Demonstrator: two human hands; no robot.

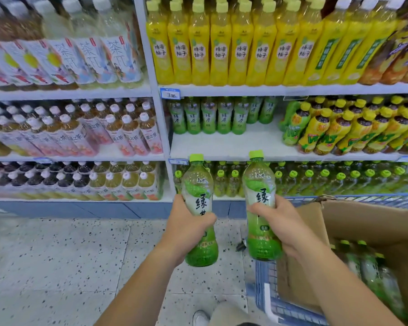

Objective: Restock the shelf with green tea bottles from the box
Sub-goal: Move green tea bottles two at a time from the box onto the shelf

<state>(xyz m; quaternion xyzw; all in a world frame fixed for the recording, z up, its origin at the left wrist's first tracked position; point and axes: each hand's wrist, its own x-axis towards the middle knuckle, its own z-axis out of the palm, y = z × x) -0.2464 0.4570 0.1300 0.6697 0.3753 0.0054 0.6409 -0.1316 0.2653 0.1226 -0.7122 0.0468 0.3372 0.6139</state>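
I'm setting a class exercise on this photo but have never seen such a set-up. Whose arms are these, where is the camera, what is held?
No machine here: the camera sits on a person's head, looking forward and down at their own arms. The left hand grips one green tea bottle, the right hand a second bottle, both upright. A cardboard box holding more bottles sits in a blue cart at right. The middle shelf ahead has matching bottles at its back and bare space in front.
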